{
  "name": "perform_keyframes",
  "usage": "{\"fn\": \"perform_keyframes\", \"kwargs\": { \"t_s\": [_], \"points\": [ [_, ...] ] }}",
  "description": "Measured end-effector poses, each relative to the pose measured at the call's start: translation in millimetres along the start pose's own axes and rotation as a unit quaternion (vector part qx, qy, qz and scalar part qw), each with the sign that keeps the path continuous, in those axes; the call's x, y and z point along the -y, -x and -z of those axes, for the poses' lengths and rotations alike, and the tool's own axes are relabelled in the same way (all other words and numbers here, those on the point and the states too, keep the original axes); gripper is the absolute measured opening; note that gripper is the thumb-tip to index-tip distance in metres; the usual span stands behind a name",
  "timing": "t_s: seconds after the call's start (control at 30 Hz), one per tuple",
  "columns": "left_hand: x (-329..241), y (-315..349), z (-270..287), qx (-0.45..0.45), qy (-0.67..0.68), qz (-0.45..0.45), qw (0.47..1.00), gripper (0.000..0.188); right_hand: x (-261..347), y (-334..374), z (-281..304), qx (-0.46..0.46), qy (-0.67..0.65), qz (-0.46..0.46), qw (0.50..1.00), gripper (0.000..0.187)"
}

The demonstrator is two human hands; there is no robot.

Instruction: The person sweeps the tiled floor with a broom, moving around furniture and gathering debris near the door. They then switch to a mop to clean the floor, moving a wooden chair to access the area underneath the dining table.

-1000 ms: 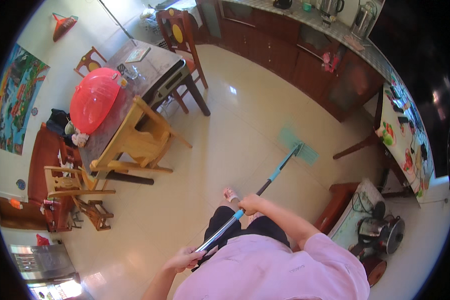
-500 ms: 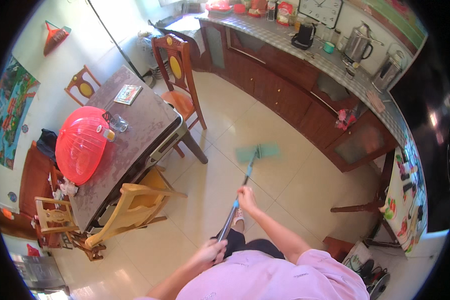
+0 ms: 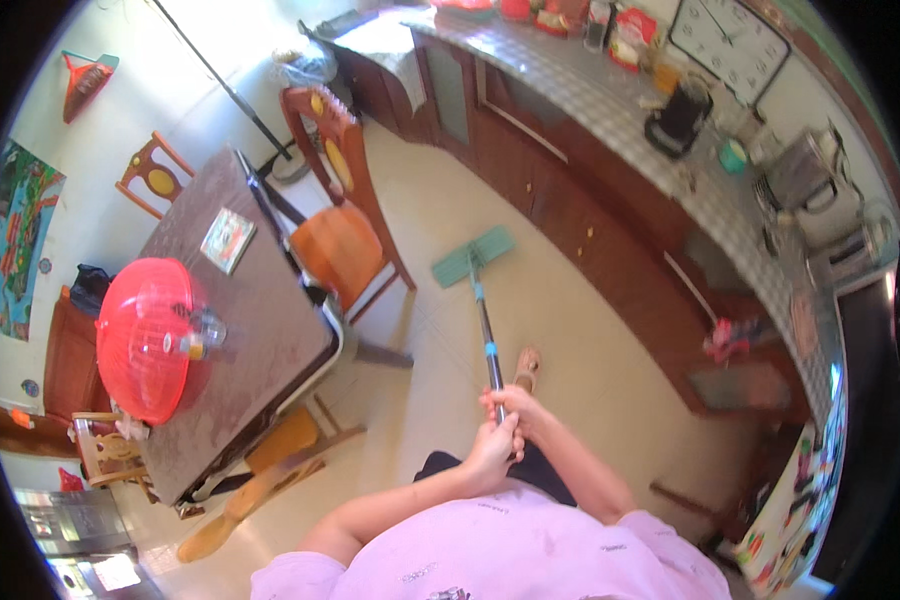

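Observation:
A flat mop [image 3: 486,325] with a green rectangular head and a dark pole with blue bands stretches out ahead of me. Its head lies on the tiled floor [image 3: 570,320], between a wooden chair and the long cabinet. Both hands are wrapped round the pole close together. My right hand [image 3: 515,402] is the farther one along it, and my left hand [image 3: 492,447] grips just below, near the pole's end. One sandalled foot [image 3: 528,368] shows on the floor to the right of the pole.
Left stands a table [image 3: 260,330] bearing a red dome food cover [image 3: 145,340] and a book [image 3: 228,240]. A wooden chair [image 3: 340,240] is at its far corner, a lighter chair [image 3: 270,480] at its near side. A brown cabinet [image 3: 570,210] curves along the right.
The mop head has moved farther away and a little left, turning at an angle. My hands have come together on the pole. A foot has stepped forward, and the view has shifted.

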State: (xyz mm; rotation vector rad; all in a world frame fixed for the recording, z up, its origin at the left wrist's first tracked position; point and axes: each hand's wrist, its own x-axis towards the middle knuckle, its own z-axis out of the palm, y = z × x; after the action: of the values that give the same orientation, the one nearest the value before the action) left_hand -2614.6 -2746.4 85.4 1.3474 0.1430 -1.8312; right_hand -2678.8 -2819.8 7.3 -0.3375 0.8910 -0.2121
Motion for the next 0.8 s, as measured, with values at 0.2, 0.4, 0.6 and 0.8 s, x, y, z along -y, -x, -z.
{"fn": "perform_keyframes", "kwargs": {
  "t_s": [0.2,0.4,0.6,0.8],
  "points": [
    [-95.9,-78.5,-80.8,-0.067,0.055,-0.037,0.996,0.021,139.5,-59.9,16.8,0.027,0.047,-0.023,0.998,0.011],
    [-203.4,-168.9,-117.1,-0.074,0.097,-0.115,0.986,0.021,273.1,-149.6,6.1,0.037,0.109,-0.040,0.993,0.023],
    [-352.2,-323.3,-25.9,-0.134,-0.044,0.063,0.988,0.087,385.5,-263.6,13.6,0.002,0.137,-0.047,0.989,0.007],
    [-436.8,-540.9,35.8,-0.157,0.140,0.053,0.976,0.071,429.5,-290.5,-13.9,-0.049,0.053,-0.219,0.973,0.013]
  ]
}}
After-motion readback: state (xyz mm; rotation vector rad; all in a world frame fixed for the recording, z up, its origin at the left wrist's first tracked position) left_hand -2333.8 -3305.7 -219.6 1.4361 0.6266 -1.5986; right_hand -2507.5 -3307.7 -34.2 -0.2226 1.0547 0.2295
